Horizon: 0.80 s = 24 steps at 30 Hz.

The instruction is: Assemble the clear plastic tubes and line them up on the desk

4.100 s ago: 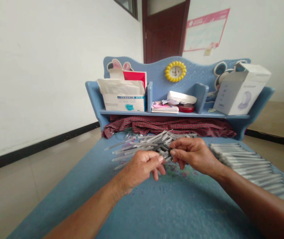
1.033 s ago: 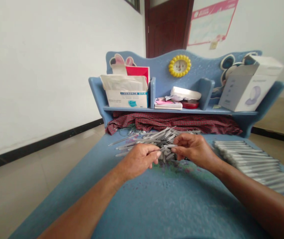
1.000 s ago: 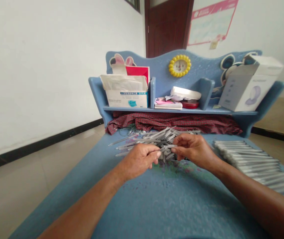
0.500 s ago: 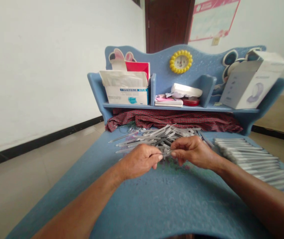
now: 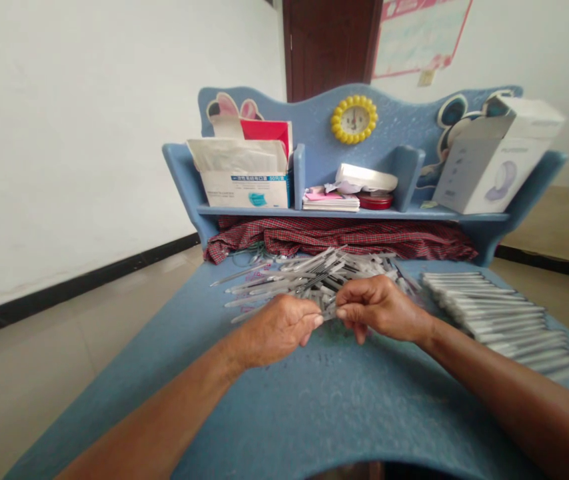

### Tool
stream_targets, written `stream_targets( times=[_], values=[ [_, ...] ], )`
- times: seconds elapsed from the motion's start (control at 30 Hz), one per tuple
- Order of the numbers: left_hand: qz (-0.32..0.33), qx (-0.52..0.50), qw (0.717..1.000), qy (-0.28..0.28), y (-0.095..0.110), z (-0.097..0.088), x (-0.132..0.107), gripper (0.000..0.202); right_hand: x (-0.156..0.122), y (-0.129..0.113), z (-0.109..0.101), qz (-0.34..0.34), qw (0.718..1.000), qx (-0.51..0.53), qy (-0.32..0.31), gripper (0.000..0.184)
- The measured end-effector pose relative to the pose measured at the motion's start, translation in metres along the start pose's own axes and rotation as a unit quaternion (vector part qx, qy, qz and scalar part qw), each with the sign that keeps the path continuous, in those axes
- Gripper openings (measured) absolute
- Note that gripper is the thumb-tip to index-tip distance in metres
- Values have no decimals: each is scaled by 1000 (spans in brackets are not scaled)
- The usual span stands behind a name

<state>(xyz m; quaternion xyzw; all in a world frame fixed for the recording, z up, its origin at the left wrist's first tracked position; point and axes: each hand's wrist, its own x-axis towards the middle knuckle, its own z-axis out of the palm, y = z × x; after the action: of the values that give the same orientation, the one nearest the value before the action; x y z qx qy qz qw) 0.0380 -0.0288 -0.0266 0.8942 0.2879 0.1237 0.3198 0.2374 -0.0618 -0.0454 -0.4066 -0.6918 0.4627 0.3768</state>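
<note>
My left hand [image 5: 284,328] and my right hand [image 5: 382,310] meet over the middle of the blue desk, fingertips pinched close together. Between them shows a small clear pen part [image 5: 330,313], with both hands gripping its ends; fingers hide most of it. Just beyond my hands lies a loose pile of pens [image 5: 309,272], clear and grey with some dark refills, pointing in various directions. To the right of my right hand, many pens [image 5: 507,320] lie side by side in a neat slanting row.
A red checked cloth [image 5: 344,238] is bunched under the desk's shelf [image 5: 244,211]. Upon the shelf stand a face-mask box [image 5: 244,187], papers [image 5: 331,203], a red round tin [image 5: 375,201] and a tall white box [image 5: 497,163]. A yellow clock [image 5: 354,120] is fixed above.
The view has shifted slightly, so the desk and shelf appear a little further left. Both hands keep their pinch on the small clear part, with little movement.
</note>
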Motion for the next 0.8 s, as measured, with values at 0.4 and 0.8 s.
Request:
stream_targets(
  times=[0.4, 0.8],
  values=[
    [-66, -87, 986, 129, -3, -5, 8, 27, 19, 2, 9, -2, 983, 169, 64, 48],
    [-123, -512, 803, 280, 25, 10, 17, 34, 21, -3, 23, -28, 990, 74, 120, 64]
  ],
)
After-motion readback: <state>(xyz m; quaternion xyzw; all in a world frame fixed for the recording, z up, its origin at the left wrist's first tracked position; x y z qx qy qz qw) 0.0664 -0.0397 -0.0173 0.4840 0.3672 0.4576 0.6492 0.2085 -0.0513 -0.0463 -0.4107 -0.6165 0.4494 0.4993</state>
